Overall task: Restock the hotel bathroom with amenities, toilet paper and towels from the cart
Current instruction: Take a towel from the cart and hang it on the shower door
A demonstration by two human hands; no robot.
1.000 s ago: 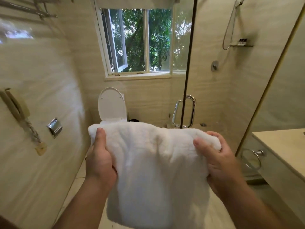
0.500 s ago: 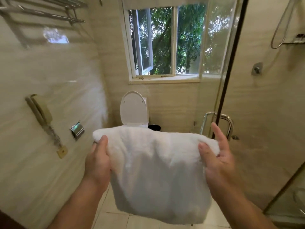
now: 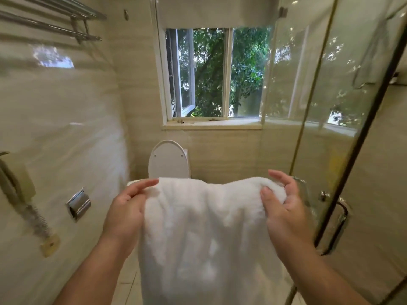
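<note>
The person is holding a folded white towel (image 3: 204,234) out in front at mid-scene, its folded top edge running left to right between the two hands and the rest hanging straight down towards the floor tiles; nothing is supporting it but the hands. The left hand (image 3: 125,208) is pinching the towel's upper left corner, thumb lying along the near face and a finger stretching along the top edge; the right hand (image 3: 284,208) is gripping the upper right corner, thumb pressing into the near face and the fingers curling over the top from behind; neither hand is free.

The chrome towel rack (image 3: 66,25) is sitting high on the left wall, up and to the left of the hands and well apart from them; its bars are running near to far along that wall, roughly crosswise to the towel's top edge. Judging by the task, this rack is the likely place for the towel, so the coming move is probably turning on a lift and a swing to the left, with the left hand, being nearer the rack, leading.

Lower on the left wall a wall phone (image 3: 15,186) is hanging near a chrome toilet paper holder (image 3: 78,204); whether a roll is sitting in it is too blurred to tell. Beyond the towel the toilet lid (image 3: 169,159) is standing upright beneath the window (image 3: 211,73); the glass shower door (image 3: 352,128) is standing just beside the right hand.
</note>
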